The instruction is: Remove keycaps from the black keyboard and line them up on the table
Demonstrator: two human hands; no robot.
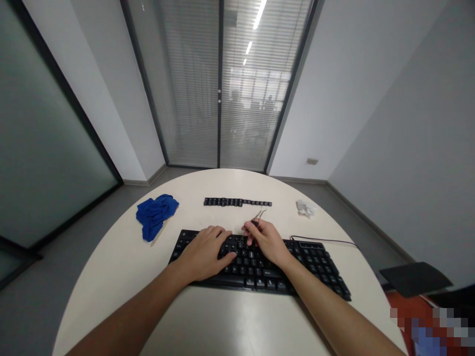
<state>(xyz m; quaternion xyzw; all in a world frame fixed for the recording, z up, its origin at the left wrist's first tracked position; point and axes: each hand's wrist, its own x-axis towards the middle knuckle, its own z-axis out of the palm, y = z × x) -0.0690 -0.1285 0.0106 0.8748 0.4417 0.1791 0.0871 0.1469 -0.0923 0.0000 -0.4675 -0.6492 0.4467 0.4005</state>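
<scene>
Lying across the table point(230, 316), one black keyboard point(254, 263) runs left to right, its right end set slightly nearer. The left hand point(211, 249) rests palm down on it, loosely splayed, gripping nothing; the right hand point(270, 241) pinches one wire tool point(255, 224), which pokes out beyond. Farther off lie one row of loose keys point(224, 202), one blue cloth point(158, 212), one white wad point(306, 208).

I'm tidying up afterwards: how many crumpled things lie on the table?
2: a blue cloth on the table's left, and a white wad on its right, beyond the keyboard. Anything beneath them would be hidden.
</scene>
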